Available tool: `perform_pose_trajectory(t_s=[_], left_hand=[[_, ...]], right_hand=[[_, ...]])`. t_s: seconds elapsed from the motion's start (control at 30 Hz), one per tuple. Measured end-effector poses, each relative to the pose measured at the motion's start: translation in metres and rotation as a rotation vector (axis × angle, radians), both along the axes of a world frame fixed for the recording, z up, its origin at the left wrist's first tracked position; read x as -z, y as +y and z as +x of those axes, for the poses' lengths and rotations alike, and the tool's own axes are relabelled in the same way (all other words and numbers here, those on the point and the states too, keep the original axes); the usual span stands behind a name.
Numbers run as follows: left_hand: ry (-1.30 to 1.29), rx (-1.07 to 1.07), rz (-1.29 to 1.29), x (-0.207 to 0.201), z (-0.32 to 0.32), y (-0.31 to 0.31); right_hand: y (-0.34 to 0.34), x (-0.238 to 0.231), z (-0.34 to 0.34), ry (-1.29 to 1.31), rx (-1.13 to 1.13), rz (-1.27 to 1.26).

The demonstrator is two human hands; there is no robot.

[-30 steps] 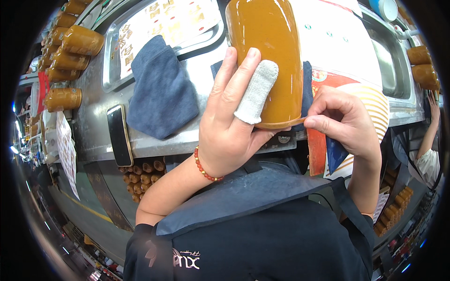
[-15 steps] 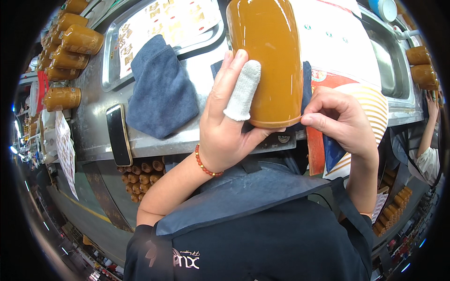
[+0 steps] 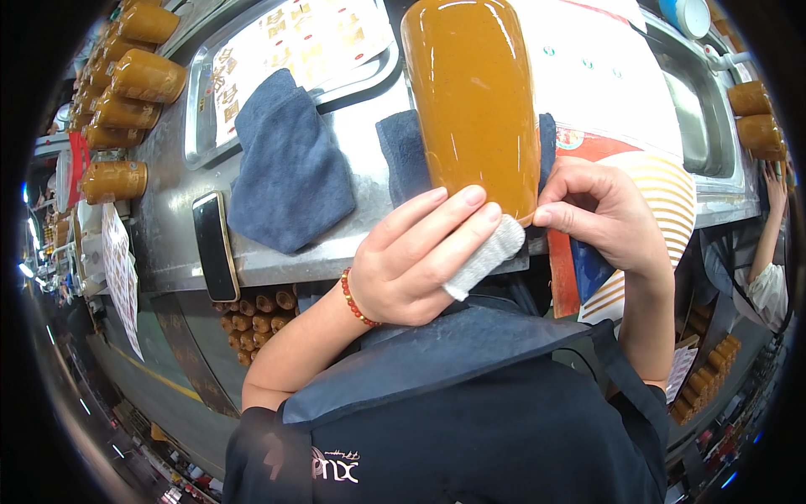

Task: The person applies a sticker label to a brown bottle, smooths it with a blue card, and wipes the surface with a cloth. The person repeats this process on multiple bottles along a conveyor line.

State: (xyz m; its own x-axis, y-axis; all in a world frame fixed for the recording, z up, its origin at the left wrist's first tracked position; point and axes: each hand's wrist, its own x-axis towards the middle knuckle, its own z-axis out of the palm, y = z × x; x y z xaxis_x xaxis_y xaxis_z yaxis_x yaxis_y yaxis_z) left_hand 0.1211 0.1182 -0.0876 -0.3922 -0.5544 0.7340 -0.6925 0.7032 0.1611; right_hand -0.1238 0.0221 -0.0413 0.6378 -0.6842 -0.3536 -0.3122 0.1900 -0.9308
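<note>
A large, glossy amber-brown jar (image 3: 474,105) lies on the bench with its near end toward me, over dark blue cloth (image 3: 406,155). My left hand (image 3: 424,265) has its fingers stretched across the jar's near end, touching it. A white knitted sleeve (image 3: 491,256) covers its index finger; the thumb is hidden. At the near right edge of the jar, my right hand (image 3: 600,214) pinches with thumb and index finger. Whatever sits in that pinch is too small to make out. A folded blue cloth (image 3: 290,172) is left of the jar.
A metal tray (image 3: 195,126) holds printed sheets (image 3: 327,38). A phone (image 3: 216,252) lies by the bench's front edge. Similar amber jars (image 3: 147,76) stand at the far left. On the right are a white bag (image 3: 604,92) and a sink (image 3: 701,118); another person's arm (image 3: 768,223) shows beyond.
My left hand has slid from the jar's left side down across its near end. The jar has tilted slightly, baring more cloth on its left. My right hand keeps its pinch.
</note>
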Motion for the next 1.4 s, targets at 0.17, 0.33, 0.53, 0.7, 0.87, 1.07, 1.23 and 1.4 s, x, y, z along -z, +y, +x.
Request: perform_pose_trajectory(t_s=[0.17, 0.33, 0.53, 0.7, 0.87, 1.07, 1.23, 1.4], left_hand=[[-0.092, -0.058, -0.028, -0.005, -0.016, -0.005], [0.066, -0.109, 0.021, -0.006, -0.023, -0.021], [0.211, -0.161, 0.191, -0.008, -0.014, -0.022], [0.281, -0.172, 0.247, -0.005, -0.01, -0.017], [0.323, -0.16, 0.271, 0.0, -0.008, -0.015], [0.309, -0.186, 0.306, 0.002, -0.004, -0.011], [0.365, -0.139, 0.505, 0.01, 0.009, -0.001], [0.548, 0.005, 0.705, 0.004, 0.012, 0.0]], right_hand=[[0.004, 0.004, 0.002, -0.032, 0.034, -0.102], [0.006, 0.002, 0.001, 0.0, 0.048, -0.071], [0.01, -0.011, 0.001, 0.006, 0.073, 0.049], [0.012, -0.007, 0.003, -0.03, 0.077, 0.002], [0.014, -0.006, 0.006, -0.052, 0.077, -0.059], [0.014, -0.003, 0.005, -0.057, 0.075, -0.083], [0.01, -0.003, -0.003, 0.011, 0.105, -0.003], [0.012, -0.007, 0.002, -0.015, 0.112, 0.054]])
